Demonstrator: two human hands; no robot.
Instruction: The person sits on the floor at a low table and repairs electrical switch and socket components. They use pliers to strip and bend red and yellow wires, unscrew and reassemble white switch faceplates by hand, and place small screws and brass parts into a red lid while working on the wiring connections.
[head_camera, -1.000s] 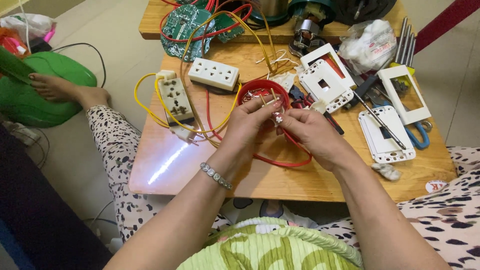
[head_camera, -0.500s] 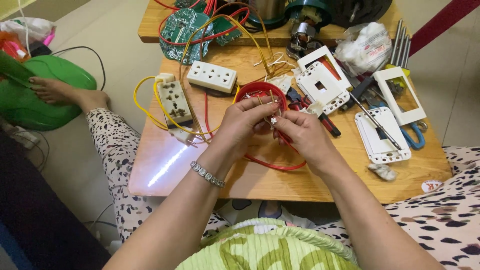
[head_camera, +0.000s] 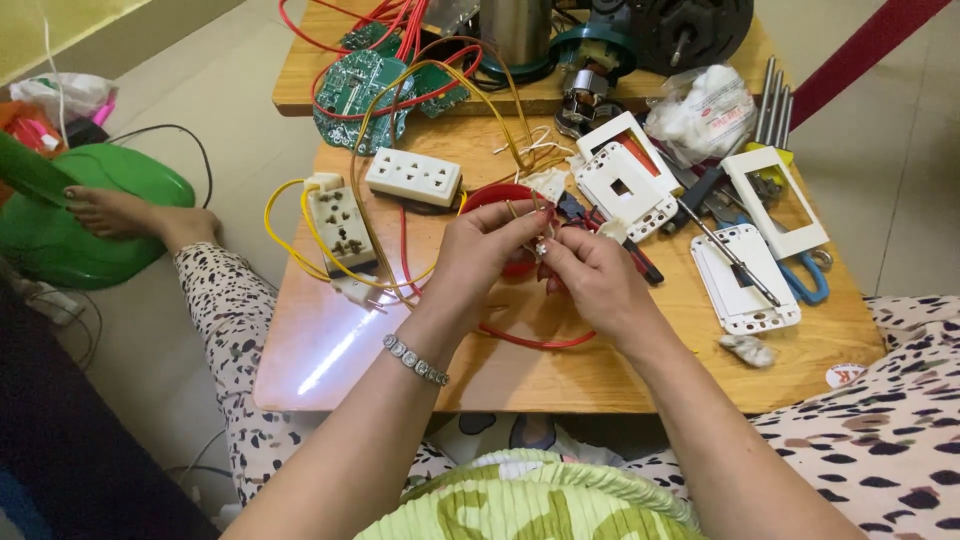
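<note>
Wooden tabletop (head_camera: 600, 350), low, crowded along its far half; near edge bare and glaring with reflected light.

Large items: green circuit board (head_camera: 362, 88) with red leads at the far left, dark motor (head_camera: 690, 30) at the far edge, white faceplates (head_camera: 625, 180) and a white switch plate (head_camera: 742, 280) with a screwdriver (head_camera: 728, 255) lying across it on the right. Two white socket blocks, one flat (head_camera: 413, 177), one with yellow wire (head_camera: 285, 235) looped round it (head_camera: 340, 228).

Left hand (head_camera: 485, 250) and right hand (head_camera: 590, 270) meet above the tabletop's middle, over a red wire loop (head_camera: 530, 338). Fingers of both hands are pinched narrow on a small pale part (head_camera: 541, 246) with thin wire ends; what the part is cannot be told at this size.

Risks, as judged:
- Red loop runs under both wrists. A pull on the held wires could drag it and tip the neighbouring socket blocks.
- Yellow wire sits just beside the left hand; a snag there is likely if the hand swings out.
- Blue-handled scissors (head_camera: 805, 280) lie close to the right edge and could be knocked off.
- The small part is held by fingertips only; a slip drops it among the clutter, hard to find.
- Bare strands could fray or break if twisted too far.
</note>
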